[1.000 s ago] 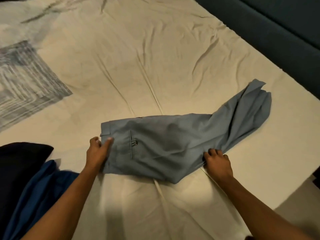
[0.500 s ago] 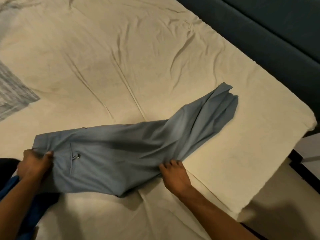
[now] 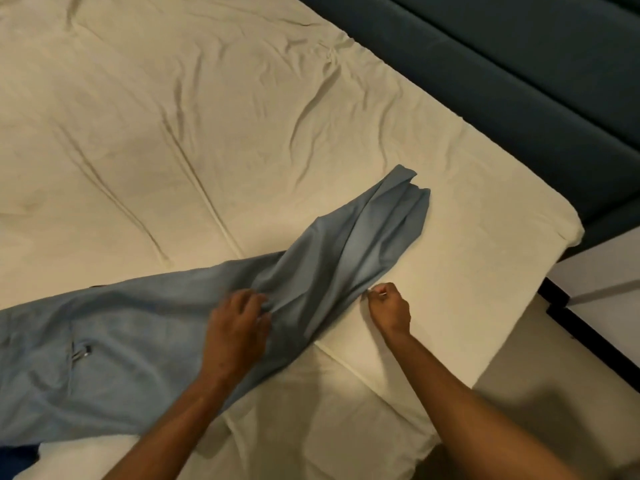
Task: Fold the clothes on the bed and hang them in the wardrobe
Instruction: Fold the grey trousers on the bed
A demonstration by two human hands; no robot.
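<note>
Grey-blue trousers (image 3: 145, 344) lie across the cream bed sheet (image 3: 207, 133), waist end at the left with a buttoned back pocket (image 3: 80, 352), legs bent up toward the right. My left hand (image 3: 239, 327) rests on the middle of the trousers, its fingers pinching a fold of the leg fabric. My right hand (image 3: 388, 308) is closed on the near edge of the leg, pinching the cloth at its lower right side. The leg ends (image 3: 405, 195) lie crumpled on the sheet.
A dark teal headboard (image 3: 519, 81) runs along the upper right. The bed corner (image 3: 554, 230) is at the right, with floor (image 3: 536, 393) and a white and black furniture edge (image 3: 595, 292) beyond. A bit of blue cloth (image 3: 19, 455) shows at the bottom left.
My view has shifted right. My left hand left the waistband and moved to the middle of the trousers. My right hand moved up along the leg's edge and pinched it.
</note>
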